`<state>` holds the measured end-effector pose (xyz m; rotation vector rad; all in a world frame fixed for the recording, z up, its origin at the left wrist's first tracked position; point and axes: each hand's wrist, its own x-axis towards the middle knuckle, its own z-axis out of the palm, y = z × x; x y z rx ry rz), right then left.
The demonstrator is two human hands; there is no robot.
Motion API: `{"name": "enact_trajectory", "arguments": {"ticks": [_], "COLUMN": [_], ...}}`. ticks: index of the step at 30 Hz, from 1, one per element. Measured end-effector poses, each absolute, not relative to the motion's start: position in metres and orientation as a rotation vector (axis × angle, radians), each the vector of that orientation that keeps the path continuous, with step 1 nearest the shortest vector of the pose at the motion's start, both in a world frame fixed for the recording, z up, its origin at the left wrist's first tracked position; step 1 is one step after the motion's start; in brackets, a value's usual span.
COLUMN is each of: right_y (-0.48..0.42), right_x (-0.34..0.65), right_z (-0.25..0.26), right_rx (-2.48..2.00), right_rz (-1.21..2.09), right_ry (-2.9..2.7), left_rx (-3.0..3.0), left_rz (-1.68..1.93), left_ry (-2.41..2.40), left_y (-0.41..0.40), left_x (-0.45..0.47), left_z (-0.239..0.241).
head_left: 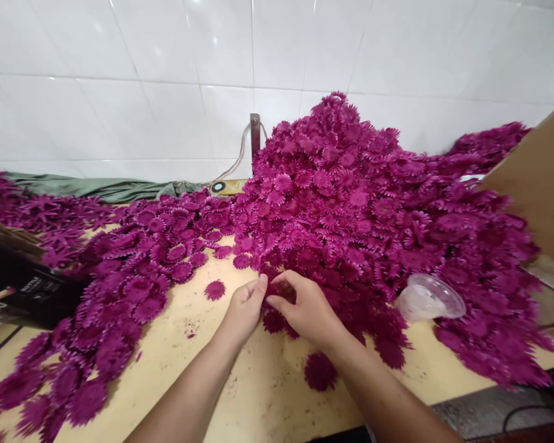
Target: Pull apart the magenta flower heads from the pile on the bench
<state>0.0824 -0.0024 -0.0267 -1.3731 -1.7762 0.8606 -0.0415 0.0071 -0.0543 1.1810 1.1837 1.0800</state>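
My left hand [247, 307] is closed, its thumb pressed along the curled fingers and pointing up. Between my hands is a magenta flower piece [268, 291] with a fringed edge, held in the left hand and partly covered by the fingers. My right hand [307, 307] meets it from the other side, thumb and forefinger bent round its edge with a small gap between their tips. A large heap of similar magenta flower pieces [351, 197] rises just behind my hands. One loose flower piece [215, 290] lies left of my left hand, and another [320, 371] lies beside my right forearm.
More flower pieces spread along the left of the yellowish tabletop [253, 394]. A black printed box [32, 289] stands at the left, a cardboard sheet [535, 191] at the right. A clear plastic tub [429, 298] lies tilted among the flowers. Green cloth [106, 187] runs along the tiled wall.
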Motion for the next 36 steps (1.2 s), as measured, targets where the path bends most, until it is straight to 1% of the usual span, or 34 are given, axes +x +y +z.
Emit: {"name": "enact_trajectory", "arguments": {"ticks": [6, 9, 11, 14, 16, 18, 21, 24, 26, 28, 30, 33, 36], "right_y": [0.009, 0.027, 0.036, 0.034, 0.022, 0.007, -0.008, -0.008, -0.004, -0.001, 0.001, 0.007, 0.021], "right_x": [0.092, 0.12, 0.143, 0.162, 0.157, 0.141, 0.113, 0.095, 0.091, 0.089, 0.089, 0.096, 0.115], "right_z": [-0.017, -0.007, -0.002, -0.001, -0.003, -0.005, -0.007, -0.013, -0.019, -0.024, -0.027, -0.024, -0.017], "right_rx": [-1.479, -1.556, -1.619, -1.639, -1.593, -1.492, -1.33, -1.288, -1.291, -1.305, -1.387, -1.533, -1.579], "right_rz": [0.449, 0.193, 0.079, -0.064, -0.142, -0.133, 0.031, 0.322, 0.559, 0.709, 0.66, 0.438, 0.264], "right_ry": [-1.721, -1.546, -1.448, -1.581, -1.69, -1.785, -1.929, -2.006, -1.974, -1.902, -1.853, -1.794, -1.637], "left_rx": [1.393, 1.395, 1.332, 1.198, 1.163, 1.157, 1.138, 1.129, 1.156, 1.201, 1.263, 1.353, 1.358], "left_rz": [1.104, 1.109, 1.117, 1.176, 1.18, 1.142, 1.123, 1.146, 1.117, 1.063, 1.051, 1.081, 1.084], "left_ry": [1.06, 1.07, 1.088, 1.071, 1.052, 1.068, 1.094, 1.109, 1.133, 1.146, 1.136, 1.073, 1.012], "left_y": [0.002, 0.001, 0.002, 0.005, 0.007, 0.007, 0.006, 0.006, 0.006, 0.006, 0.005, 0.001, -0.001], "left_x": [-0.037, -0.037, -0.038, -0.037, -0.036, -0.035, -0.035, -0.037, -0.038, -0.039, -0.038, -0.035, -0.033], "left_z": [-0.051, -0.052, -0.053, -0.054, -0.055, -0.057, -0.06, -0.059, -0.057, -0.055, -0.055, -0.054, -0.054]}}
